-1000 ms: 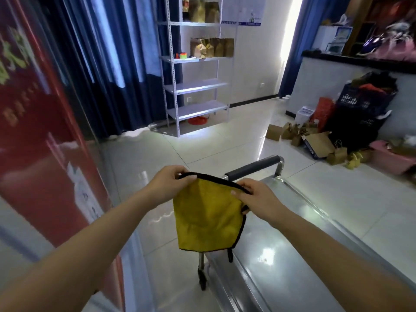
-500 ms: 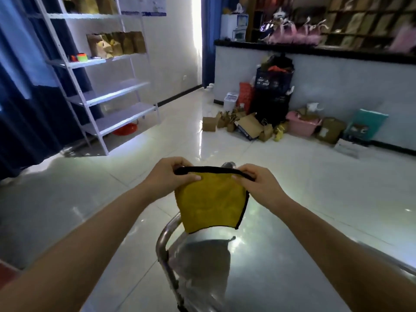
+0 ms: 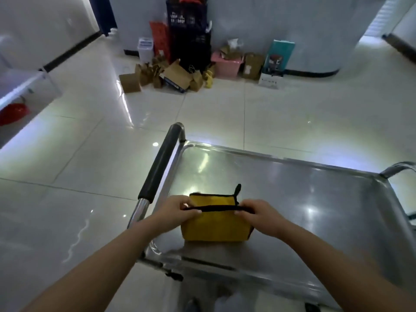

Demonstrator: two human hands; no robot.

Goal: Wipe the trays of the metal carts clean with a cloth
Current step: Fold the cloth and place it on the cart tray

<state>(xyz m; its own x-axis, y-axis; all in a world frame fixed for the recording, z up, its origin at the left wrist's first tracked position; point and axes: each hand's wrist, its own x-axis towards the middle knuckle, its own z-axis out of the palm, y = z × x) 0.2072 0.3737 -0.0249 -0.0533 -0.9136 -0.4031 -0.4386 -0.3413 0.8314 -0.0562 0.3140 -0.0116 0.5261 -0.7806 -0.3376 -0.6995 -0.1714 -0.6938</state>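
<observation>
A yellow cloth (image 3: pixel 215 228) with black edging is folded over the top tray (image 3: pixel 315 199) of a steel cart. My left hand (image 3: pixel 175 211) pinches the cloth's black hem at its left end and my right hand (image 3: pixel 258 216) pinches the same hem at its right end. The cloth's lower part rests on or just above the tray near its left side; I cannot tell which. A small black loop sticks up from the cloth's far right corner. The tray is shiny and reflects the ceiling lights.
The cart's black-padded push handle (image 3: pixel 161 163) runs along the tray's left end, and a second steel handle (image 3: pixel 398 167) shows at the right. Cardboard boxes, paper bags and a dark crate (image 3: pixel 186 41) are piled against the far counter. A white shelf with a red basin (image 3: pixel 13 112) stands left.
The view has swung right and tilted down onto the cart. Both hands have lowered the hanging cloth from in front of me down to the tray, keeping hold of its hem.
</observation>
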